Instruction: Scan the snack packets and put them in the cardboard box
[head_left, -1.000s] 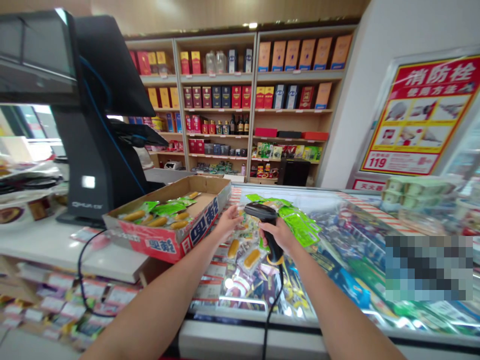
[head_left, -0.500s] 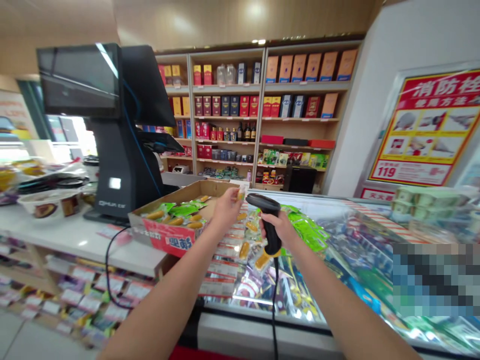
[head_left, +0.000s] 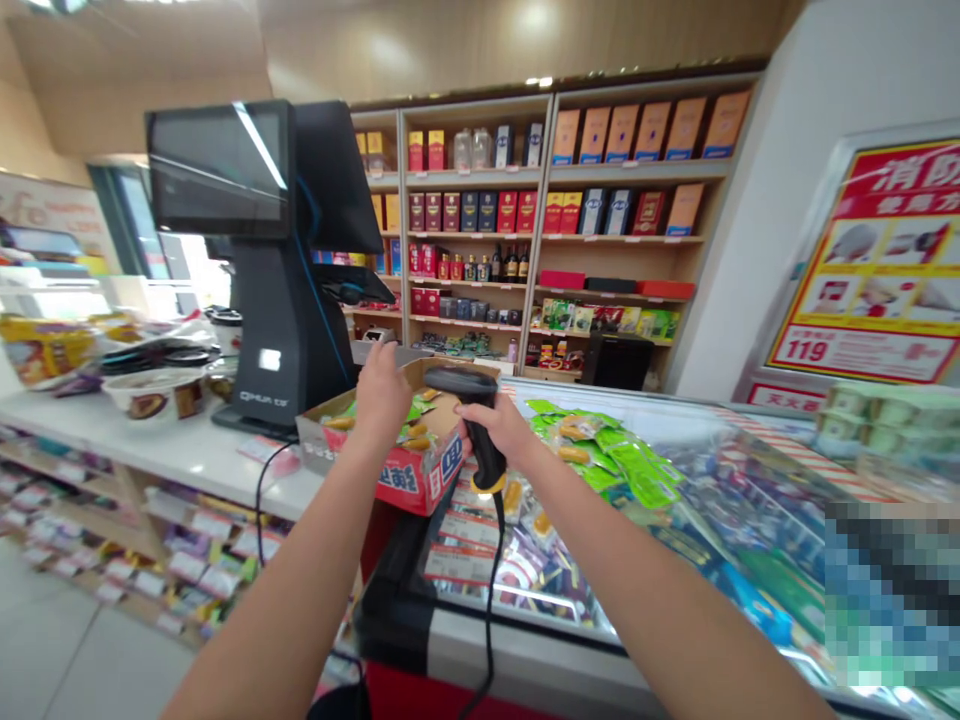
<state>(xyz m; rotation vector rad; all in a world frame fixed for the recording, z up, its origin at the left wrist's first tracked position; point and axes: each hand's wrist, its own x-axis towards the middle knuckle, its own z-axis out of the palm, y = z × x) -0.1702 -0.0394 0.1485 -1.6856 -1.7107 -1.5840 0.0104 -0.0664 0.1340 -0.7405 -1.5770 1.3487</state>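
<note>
Left hand point(head_left: 382, 395): raised with the fingers bunched upward; it may be pinching something, but the fingertips blur against the box, so I cannot tell.
Right hand point(head_left: 501, 430): curled around the grip of a black corded barcode scanner point(head_left: 471, 400), whose head points toward the left hand.
Scanner cable point(head_left: 491, 590): drops below the right hand and runs out of view at the bottom.
Cardboard display box point(head_left: 420, 480): just behind the left hand, which hides part of it, resting on the white tabletop point(head_left: 172, 460).
Green snack packets point(head_left: 420, 410): inside the box, mostly blocked by the left hand (their exact count is hidden).
Loose green snack packets point(head_left: 600, 450): right of the right hand, on the glass freezer lid point(head_left: 720, 470).
Pixelated patch point(head_left: 892, 600): well right of the right hand, concealing whatever lies there.
</note>
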